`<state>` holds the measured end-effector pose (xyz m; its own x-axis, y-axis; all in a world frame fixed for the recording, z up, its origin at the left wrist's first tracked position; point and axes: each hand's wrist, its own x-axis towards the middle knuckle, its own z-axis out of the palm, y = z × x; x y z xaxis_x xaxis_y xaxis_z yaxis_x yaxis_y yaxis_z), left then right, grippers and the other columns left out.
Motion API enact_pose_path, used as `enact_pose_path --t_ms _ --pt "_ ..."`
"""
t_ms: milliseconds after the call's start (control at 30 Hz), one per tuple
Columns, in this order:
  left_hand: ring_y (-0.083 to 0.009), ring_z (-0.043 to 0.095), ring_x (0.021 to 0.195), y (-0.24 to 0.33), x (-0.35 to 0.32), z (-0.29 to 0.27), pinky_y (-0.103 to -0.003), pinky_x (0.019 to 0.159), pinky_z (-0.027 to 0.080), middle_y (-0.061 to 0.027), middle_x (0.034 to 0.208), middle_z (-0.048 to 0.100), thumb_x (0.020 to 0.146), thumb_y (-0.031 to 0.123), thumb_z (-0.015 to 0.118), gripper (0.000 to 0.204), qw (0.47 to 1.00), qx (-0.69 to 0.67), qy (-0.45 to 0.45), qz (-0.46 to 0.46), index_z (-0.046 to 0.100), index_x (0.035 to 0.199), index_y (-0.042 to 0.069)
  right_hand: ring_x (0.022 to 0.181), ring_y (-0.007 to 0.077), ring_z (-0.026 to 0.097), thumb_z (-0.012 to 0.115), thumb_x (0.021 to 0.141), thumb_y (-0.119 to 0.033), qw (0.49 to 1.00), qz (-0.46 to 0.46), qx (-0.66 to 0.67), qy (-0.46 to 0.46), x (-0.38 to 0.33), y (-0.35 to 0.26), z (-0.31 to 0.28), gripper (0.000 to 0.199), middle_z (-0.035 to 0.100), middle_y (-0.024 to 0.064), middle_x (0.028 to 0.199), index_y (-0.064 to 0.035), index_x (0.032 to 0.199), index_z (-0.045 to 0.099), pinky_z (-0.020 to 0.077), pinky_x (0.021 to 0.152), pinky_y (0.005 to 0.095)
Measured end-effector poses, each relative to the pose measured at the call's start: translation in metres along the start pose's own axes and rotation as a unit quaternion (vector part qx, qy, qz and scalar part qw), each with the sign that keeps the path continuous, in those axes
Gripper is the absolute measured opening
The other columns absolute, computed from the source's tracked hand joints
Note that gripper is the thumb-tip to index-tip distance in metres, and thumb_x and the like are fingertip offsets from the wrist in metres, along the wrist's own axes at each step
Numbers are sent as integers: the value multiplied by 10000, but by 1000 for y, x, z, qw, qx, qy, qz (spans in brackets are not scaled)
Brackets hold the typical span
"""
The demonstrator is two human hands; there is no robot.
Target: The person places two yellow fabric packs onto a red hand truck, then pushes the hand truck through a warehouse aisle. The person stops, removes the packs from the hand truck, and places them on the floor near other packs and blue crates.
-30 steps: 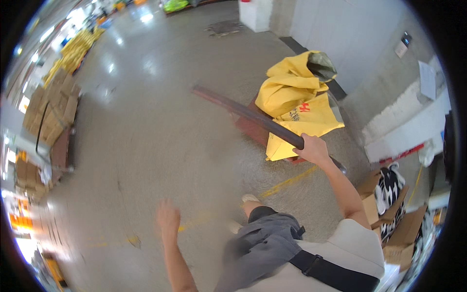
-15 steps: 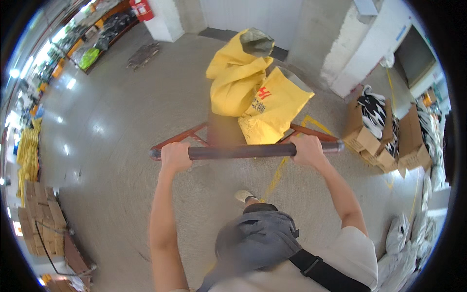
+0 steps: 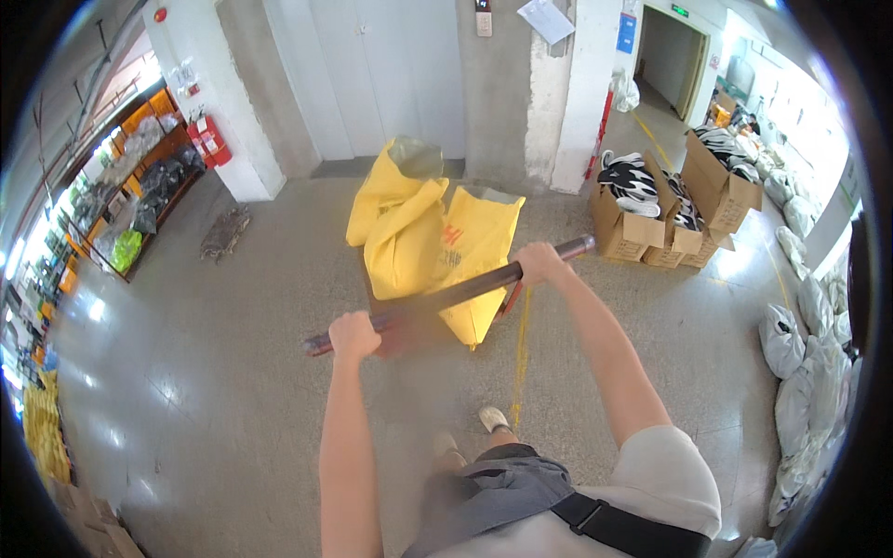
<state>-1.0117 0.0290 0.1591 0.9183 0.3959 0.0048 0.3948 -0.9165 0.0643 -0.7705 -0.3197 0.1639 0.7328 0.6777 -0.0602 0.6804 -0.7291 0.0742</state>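
A dark round push bar (image 3: 456, 295) of a cart crosses in front of me, its right end higher and farther off than its left. My left hand (image 3: 354, 337) is closed around the bar near its left end. Toward the other end, my right hand (image 3: 540, 265) grips it too. Beyond the bar, large yellow sacks (image 3: 406, 249) stand on the cart, their tops open with a grey lining showing. One sack (image 3: 493, 228) leans to the right and hangs over the cart's near edge. Most of the cart's bed is hidden under them.
Tall grey double doors (image 3: 372, 84) are ahead, beside a wall pillar. Cardboard boxes (image 3: 628, 232) of black-and-white pieces stand at the right, near white sacks (image 3: 786, 339). A red fire extinguisher (image 3: 209, 139), a floor mat (image 3: 225, 232) and loaded shelves (image 3: 139, 177) are at the left.
The bar has gone from level to slanting, right end up, with both hands still on it. The view has tilted up, so more of the doors and corridor shows.
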Motion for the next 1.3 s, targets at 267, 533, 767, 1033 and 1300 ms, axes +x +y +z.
enact_pose_path --t_ms 267,533,767,1033,1300 --pt "-348 724 937 -4 -103 -20 -453 841 554 -158 935 755 727 226 756 309 999 20 -34 -26 775 1013 109 868 324 732 696 692 -188 998 -10 40 -46 -107 -53 -11 310 740 138 872 -100 988 722 569 733 451" --pt "-384 705 922 12 -212 1 -476 821 534 -193 901 735 714 122 747 228 998 23 -9 -50 756 941 109 846 345 713 757 761 -286 978 -148 132 70 -235 -26 22 338 718 124 873 -77 1001 646 552 732 477" --pt "-402 687 893 27 -314 10 -487 799 524 -199 842 713 694 91 730 144 997 23 -19 -64 706 836 84 821 356 693 780 759 -268 987 -80 128 57 -349 55 37 300 700 120 871 -84 935 621 541 722 489" --pt "-401 684 886 87 -437 14 -483 789 517 -195 834 703 664 72 744 155 995 17 -19 -96 678 805 79 724 312 673 819 720 -329 951 -187 155 190 -463 74 77 364 650 95 772 -78 850 590 535 647 430" --pt "-414 680 860 181 -551 36 -494 753 508 -197 821 697 646 126 819 234 995 17 -10 -93 654 800 64 684 295 638 801 649 -307 895 -275 175 305 -569 140 111 343 584 66 729 -104 787 561 529 631 412"
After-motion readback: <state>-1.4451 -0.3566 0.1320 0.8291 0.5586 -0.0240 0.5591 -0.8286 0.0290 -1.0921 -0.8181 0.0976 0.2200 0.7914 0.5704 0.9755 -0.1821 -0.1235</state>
